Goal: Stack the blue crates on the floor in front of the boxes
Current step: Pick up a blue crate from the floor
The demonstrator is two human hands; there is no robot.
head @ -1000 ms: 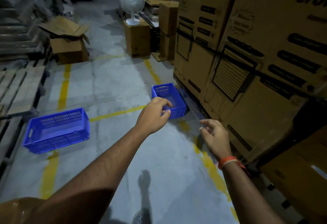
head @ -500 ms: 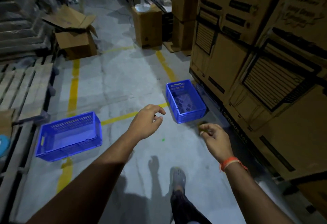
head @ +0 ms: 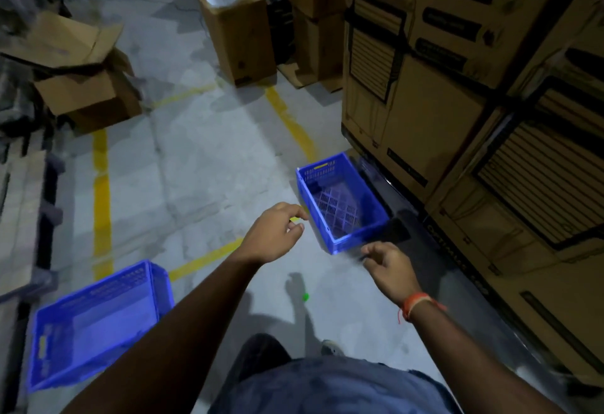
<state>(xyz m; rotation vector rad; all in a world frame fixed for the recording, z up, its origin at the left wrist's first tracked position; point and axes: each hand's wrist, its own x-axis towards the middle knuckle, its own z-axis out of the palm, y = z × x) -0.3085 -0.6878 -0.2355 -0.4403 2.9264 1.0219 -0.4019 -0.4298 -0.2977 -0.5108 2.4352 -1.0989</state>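
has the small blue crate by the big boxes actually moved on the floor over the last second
No. The small blue crate sits against the foot of the printed cardboard boxes, by the yellow floor line, as before; only the camera came closer.

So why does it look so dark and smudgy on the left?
Head view: dim warehouse light; the left edge smears with motion blur around the wooden pallets, the right blue crate stays sharper, and both arms cast shadows on the floor.

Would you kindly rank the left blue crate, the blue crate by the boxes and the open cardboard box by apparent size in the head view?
1. Left blue crate, nearest, so perhaps inflated.
2. Open cardboard box.
3. Blue crate by the boxes.
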